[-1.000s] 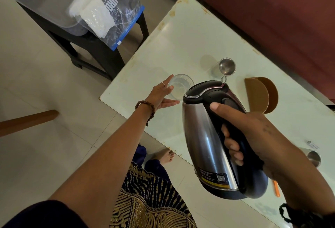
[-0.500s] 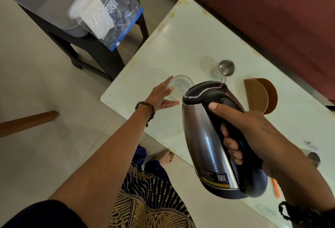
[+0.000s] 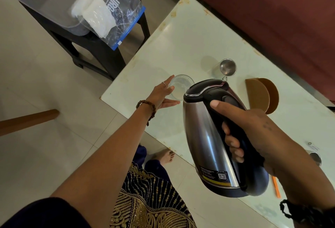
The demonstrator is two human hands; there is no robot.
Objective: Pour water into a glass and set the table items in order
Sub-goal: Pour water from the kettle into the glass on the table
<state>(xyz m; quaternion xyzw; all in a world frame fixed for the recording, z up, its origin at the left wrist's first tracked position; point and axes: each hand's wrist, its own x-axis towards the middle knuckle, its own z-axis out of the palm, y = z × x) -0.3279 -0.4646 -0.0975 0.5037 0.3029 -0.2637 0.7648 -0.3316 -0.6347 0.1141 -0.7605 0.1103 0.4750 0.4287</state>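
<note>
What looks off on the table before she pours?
No spill shows. The table has rusty stains along its edges. The kettle, gripped by the right hand, is tilted toward the glass.

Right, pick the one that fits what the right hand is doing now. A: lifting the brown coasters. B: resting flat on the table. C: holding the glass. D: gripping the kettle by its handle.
D: the right hand has its fingers curled round the black handle of the steel kettle, held in the air near the glass, while the left hand reaches to the glass with straight fingers.
</note>
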